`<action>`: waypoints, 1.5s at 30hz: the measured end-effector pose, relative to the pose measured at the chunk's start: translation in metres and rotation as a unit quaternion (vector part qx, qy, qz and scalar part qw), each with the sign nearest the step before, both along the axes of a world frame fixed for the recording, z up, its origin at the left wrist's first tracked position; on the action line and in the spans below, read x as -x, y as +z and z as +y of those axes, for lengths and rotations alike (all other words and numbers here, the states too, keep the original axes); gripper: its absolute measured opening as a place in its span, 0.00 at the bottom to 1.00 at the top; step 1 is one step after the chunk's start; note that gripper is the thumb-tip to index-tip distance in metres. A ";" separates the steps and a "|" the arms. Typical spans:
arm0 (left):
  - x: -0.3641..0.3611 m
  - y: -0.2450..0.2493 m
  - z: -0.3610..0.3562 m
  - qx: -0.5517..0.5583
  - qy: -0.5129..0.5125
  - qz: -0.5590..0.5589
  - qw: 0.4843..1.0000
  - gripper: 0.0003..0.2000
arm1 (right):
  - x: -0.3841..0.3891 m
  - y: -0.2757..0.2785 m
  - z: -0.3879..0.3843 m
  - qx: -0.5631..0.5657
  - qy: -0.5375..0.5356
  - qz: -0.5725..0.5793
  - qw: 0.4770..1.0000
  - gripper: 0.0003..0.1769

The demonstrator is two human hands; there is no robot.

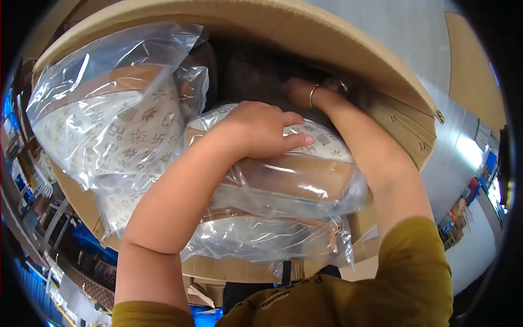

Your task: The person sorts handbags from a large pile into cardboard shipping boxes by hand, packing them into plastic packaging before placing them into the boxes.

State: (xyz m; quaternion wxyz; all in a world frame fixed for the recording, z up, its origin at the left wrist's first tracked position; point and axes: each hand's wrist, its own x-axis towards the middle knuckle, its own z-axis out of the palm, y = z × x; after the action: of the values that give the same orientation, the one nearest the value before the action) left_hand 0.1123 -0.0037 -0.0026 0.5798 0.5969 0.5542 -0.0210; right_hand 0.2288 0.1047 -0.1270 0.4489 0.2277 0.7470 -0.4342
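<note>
Inside a large cardboard box (327, 38) lie several handbags wrapped in clear plastic. My left hand (267, 129) rests flat on the handbag in the middle (297, 177), which is cream with a brown print and tan trim; its thumb and fingers are spread over the plastic. My right hand (303, 94) reaches down into the dark far part of the box, a ring bracelet (312, 97) at its wrist. Shadow hides the right fingers and whatever they touch. Another wrapped handbag (131, 125) stands tilted at the left, and one more (256, 237) lies nearer my body.
The box wall curves around the far side, with creased cardboard (400, 122) at the right. Grey floor (392, 22) shows beyond it, along with a brown cardboard sheet (471, 71) at the upper right. Shelves and blue items (92, 240) are at the lower left.
</note>
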 end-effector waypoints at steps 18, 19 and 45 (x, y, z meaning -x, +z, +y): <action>-0.005 -0.013 0.011 0.077 0.038 0.051 0.995 0.43 | -0.023 0.021 -0.007 0.230 -0.107 -0.039 0.966 0.18; -0.006 -0.016 0.011 0.065 0.034 0.057 0.996 0.43 | -0.024 0.022 -0.007 0.216 -0.111 -0.038 0.969 0.19; -0.015 0.075 0.087 -0.030 -0.101 0.091 0.990 0.25 | -0.105 0.154 -0.105 -0.308 0.050 0.292 0.904 0.31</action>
State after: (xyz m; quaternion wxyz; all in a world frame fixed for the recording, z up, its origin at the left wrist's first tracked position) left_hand 0.1269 0.0832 0.0719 0.5036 0.6621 0.5425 -0.1172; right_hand 0.3336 -0.0006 0.0268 0.1398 0.1800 0.9515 -0.2065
